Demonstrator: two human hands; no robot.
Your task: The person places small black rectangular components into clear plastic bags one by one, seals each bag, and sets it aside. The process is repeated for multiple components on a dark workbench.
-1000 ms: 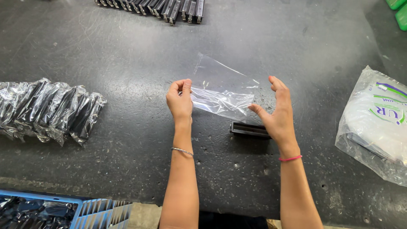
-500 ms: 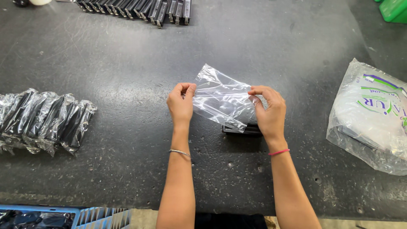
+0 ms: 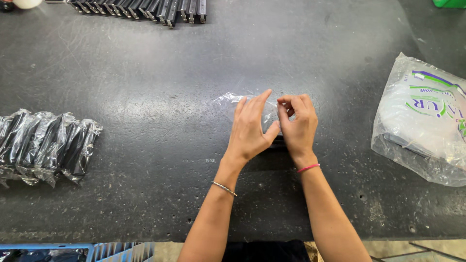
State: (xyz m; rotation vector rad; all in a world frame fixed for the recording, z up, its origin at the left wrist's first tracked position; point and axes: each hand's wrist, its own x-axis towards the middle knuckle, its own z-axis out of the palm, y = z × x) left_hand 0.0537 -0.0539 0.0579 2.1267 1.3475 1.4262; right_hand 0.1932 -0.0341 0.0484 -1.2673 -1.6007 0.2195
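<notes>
**Small clear bag worked over a dark part**

Dark, speckled and scuffed, the desk point(image 3: 145, 97) fills nearly the whole head view. Near its middle the left hand point(image 3: 250, 128) lies flat with its fingers spread and released, pressing down on a small clear plastic bag point(image 3: 228, 98) that rests on the desk just beyond the fingertips. The right hand point(image 3: 297, 127), touching the left at the thumb, has its fingers clenched in a pinch on the bag's near edge. A slim black part point(image 3: 279, 142) shows only as a dark strip between and under the two hands; whether it is inside the bag cannot be told.

To handle this well, the flat palm should keep the film from sliding while the pinch stays close to the edge, so the thin plastic does not crumple or tear.

On the left, a row of the same black parts, each wrapped in clear film, forms a bagged bundle point(image 3: 46, 145). At the far edge lies a row of bare black parts point(image 3: 160, 7). To the right sits a large printed plastic sack point(image 3: 422, 121) holding what looks like a stack of clear bags. A blue tray point(image 3: 73, 250) of ridged pieces shows at the bottom left corner.
</notes>
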